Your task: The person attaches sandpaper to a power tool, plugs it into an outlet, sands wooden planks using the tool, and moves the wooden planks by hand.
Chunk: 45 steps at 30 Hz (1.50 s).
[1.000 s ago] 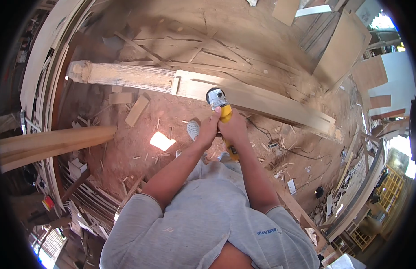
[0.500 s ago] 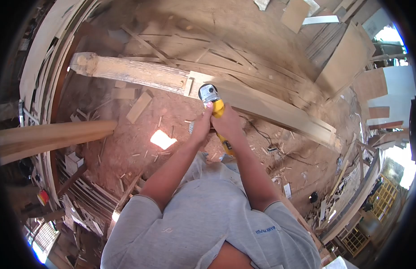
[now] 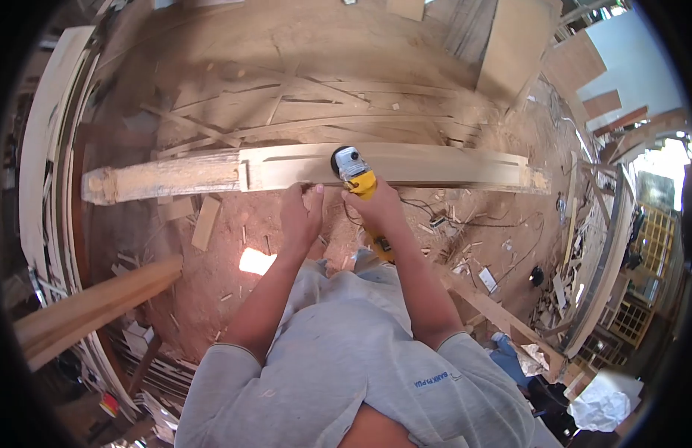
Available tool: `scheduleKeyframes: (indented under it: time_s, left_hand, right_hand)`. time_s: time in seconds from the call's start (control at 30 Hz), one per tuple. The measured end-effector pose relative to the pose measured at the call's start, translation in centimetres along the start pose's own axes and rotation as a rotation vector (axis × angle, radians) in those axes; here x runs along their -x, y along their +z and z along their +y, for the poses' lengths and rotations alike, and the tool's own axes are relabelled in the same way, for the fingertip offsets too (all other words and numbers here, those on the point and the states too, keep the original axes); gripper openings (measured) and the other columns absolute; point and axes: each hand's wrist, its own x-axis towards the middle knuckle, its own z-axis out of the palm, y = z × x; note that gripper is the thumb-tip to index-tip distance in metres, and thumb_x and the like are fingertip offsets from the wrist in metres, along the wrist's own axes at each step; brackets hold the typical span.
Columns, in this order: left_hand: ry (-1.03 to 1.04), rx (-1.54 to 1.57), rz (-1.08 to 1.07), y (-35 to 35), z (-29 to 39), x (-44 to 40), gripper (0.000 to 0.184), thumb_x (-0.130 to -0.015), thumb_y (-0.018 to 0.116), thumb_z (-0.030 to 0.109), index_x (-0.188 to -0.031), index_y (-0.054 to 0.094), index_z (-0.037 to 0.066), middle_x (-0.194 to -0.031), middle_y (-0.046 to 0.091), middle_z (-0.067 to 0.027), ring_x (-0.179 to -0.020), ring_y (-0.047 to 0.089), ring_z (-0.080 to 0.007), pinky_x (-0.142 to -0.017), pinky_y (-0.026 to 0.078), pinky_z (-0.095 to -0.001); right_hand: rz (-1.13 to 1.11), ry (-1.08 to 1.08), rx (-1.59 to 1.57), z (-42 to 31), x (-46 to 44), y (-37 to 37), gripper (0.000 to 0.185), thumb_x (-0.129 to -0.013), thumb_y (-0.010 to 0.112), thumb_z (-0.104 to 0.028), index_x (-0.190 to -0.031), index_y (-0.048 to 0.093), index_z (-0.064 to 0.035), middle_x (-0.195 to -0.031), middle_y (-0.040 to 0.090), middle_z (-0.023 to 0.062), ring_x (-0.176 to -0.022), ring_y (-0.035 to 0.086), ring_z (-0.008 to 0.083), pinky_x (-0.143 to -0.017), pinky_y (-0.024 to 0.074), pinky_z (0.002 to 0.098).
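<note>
My right hand [image 3: 377, 207] is wrapped round the yellow body of an angle grinder [image 3: 362, 184]. The tool's silver head and dark disc lie over the pale upper face of a long wooden beam [image 3: 443, 168], which runs crosswise in front of me. Apart from the tool, my left hand [image 3: 301, 216] is at the beam's near edge, thumb and fingers spread, holding nothing that I can see. Whether it touches the wood, I cannot tell. Near the left end the beam is rougher and weathered; a raised strip marks where the smoother part begins.
A thick wooden post [image 3: 107, 299] juts in from the left, beside stacked boards [image 3: 55, 142]. A dark cord [image 3: 473, 222] trails over the littered ground at right. Plywood sheets [image 3: 518, 52] lean at the far right. Crumpled white paper [image 3: 603, 403] lies at lower right.
My left hand has come off the grinder and moved left to the beam's near edge. My right hand keeps its hold. The whole view has turned, so the beam now appears nearly level.
</note>
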Motion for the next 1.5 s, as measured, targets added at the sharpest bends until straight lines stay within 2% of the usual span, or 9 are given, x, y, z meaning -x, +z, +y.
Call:
scheduleKeyframes:
  time_s: [0.07, 0.1, 0.3, 0.5, 0.97, 1.2, 1.3, 1.4, 1.5]
  left_hand:
    - [0.44, -0.295, 0.181, 2.2, -0.2, -0.7, 0.055, -0.105, 0.062, 0.041, -0.138, 0.057, -0.003, -0.141, 0.06, -0.026, -0.132, 0.058, -0.0389, -0.113, 0.044, -0.0497]
    - [0.433, -0.459, 0.053, 3.2, -0.2, -1.1, 0.07, -0.104, 0.061, 0.041, -0.153, 0.042, -0.005, -0.163, 0.036, -0.031, -0.154, 0.031, -0.0447, -0.127, 0.024, -0.0553]
    - [0.41, -0.717, 0.009, 11.9, 3.0, -1.1, 0.096, -0.102, 0.057, 0.055, -0.162, 0.022, -0.011, -0.17, 0.015, -0.0356, -0.16, 0.009, -0.0523, -0.129, 0.007, -0.0635]
    - [0.46, -0.775, -0.047, 19.7, 7.3, 0.6, 0.102, -0.099, 0.059, 0.058, -0.163, 0.018, -0.011, -0.171, 0.011, -0.0353, -0.161, 0.003, -0.052, -0.128, 0.001, -0.0645]
    - [0.592, -0.764, -0.225, 31.0, 14.2, 2.8, 0.1, -0.097, 0.063, 0.052, -0.16, 0.022, -0.014, -0.17, 0.015, -0.0354, -0.16, 0.006, -0.0527, -0.128, 0.003, -0.0662]
    - [0.592, -0.738, -0.226, 27.6, 12.4, 2.5, 0.092, -0.1, 0.061, 0.049, -0.163, 0.026, -0.007, -0.172, 0.022, -0.0266, -0.162, 0.014, -0.0427, -0.131, 0.008, -0.0581]
    - [0.432, -0.682, -0.106, 24.5, 10.5, 2.8, 0.09, -0.102, 0.059, 0.05, -0.163, 0.026, -0.006, -0.172, 0.022, -0.0265, -0.162, 0.015, -0.0426, -0.131, 0.01, -0.0575]
    - [0.258, -0.656, 0.07, 21.6, 8.8, 2.8, 0.084, -0.103, 0.061, 0.047, -0.162, 0.032, -0.005, -0.17, 0.026, -0.0279, -0.16, 0.022, -0.0434, -0.13, 0.018, -0.0547]
    - [0.289, -0.295, 0.042, 17.3, 10.1, 2.0, 0.072, -0.104, 0.063, 0.042, -0.155, 0.044, -0.005, -0.158, 0.045, -0.03, -0.148, 0.043, -0.0458, -0.122, 0.035, -0.0524]
  right_hand:
    - [0.021, 0.03, -0.019, 2.7, -0.3, -2.4, 0.074, -0.079, 0.083, -0.055, -0.122, 0.063, 0.002, -0.112, 0.074, 0.0288, -0.109, 0.072, 0.0442, -0.093, 0.0569, 0.0492]
    - [0.032, 0.05, -0.05, 3.9, -0.3, -3.7, 0.074, -0.079, 0.083, -0.055, -0.122, 0.062, 0.0021, -0.113, 0.074, 0.0283, -0.109, 0.072, 0.0437, -0.093, 0.0569, 0.0489]
    - [0.083, 0.135, -0.116, 11.9, -0.7, -11.9, 0.071, -0.082, 0.083, -0.051, -0.126, 0.064, 0.0009, -0.117, 0.074, 0.0231, -0.11, 0.072, 0.0378, -0.095, 0.0561, 0.0452]
    - [0.16, 0.204, -0.224, 20.6, -1.7, -19.2, 0.07, -0.082, 0.083, -0.053, -0.123, 0.065, 0.0016, -0.112, 0.075, 0.0229, -0.106, 0.074, 0.0379, -0.092, 0.0575, 0.0457]
    - [0.332, 0.218, -0.41, 34.7, -4.4, -31.1, 0.059, -0.084, 0.085, -0.046, -0.113, 0.07, 0.0028, -0.102, 0.077, 0.017, -0.096, 0.076, 0.0295, -0.085, 0.0581, 0.0416]
    - [0.464, 0.243, -0.398, 33.0, -4.5, -33.6, 0.051, -0.088, 0.083, -0.042, -0.111, 0.074, 0.0029, -0.096, 0.078, 0.0121, -0.087, 0.074, 0.0226, -0.079, 0.0567, 0.0381]
    - [0.425, 0.195, -0.444, 30.4, -4.8, -32.3, 0.05, -0.089, 0.083, -0.04, -0.113, 0.074, 0.002, -0.096, 0.078, 0.0116, -0.085, 0.074, 0.0226, -0.078, 0.0567, 0.0382]
    - [0.343, 0.132, -0.388, 24.5, -4.4, -29.5, 0.047, -0.089, 0.083, -0.039, -0.11, 0.074, 0.0016, -0.094, 0.077, 0.0112, -0.084, 0.074, 0.0224, -0.078, 0.0567, 0.0383]
    - [0.256, -0.005, -0.298, 19.0, -5.7, -24.0, 0.051, -0.087, 0.084, -0.04, -0.114, 0.071, 0.0012, -0.098, 0.077, 0.0146, -0.088, 0.074, 0.0251, -0.082, 0.057, 0.0396]
